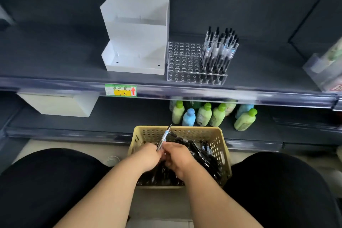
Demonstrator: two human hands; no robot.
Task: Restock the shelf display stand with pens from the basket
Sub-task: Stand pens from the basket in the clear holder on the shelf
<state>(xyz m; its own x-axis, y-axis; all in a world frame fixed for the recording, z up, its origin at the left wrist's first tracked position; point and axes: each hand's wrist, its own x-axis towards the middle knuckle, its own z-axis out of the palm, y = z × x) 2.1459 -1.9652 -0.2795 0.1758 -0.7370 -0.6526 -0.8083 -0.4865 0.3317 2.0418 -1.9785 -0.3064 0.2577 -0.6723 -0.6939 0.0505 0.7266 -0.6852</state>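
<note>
A beige perforated basket (221, 136) full of black pens (201, 153) sits on the floor between my knees. Both hands are over it. My left hand (148, 157) grips one clear pen (165, 138) that points up and away, tip above the basket's rim. My right hand (177, 159) is curled right beside it, touching the pen's lower end; what else it holds is hidden. On the shelf above stands a clear acrylic display stand (185, 65) with many holes. Several pens (220, 50) stand upright in its right side.
A white stepped display box (137, 24) stands left of the acrylic stand. A green and yellow price tag (120, 90) is on the shelf edge. Green and blue bottles (212, 114) stand on the lower shelf behind the basket. A white box (59, 104) hangs at lower left.
</note>
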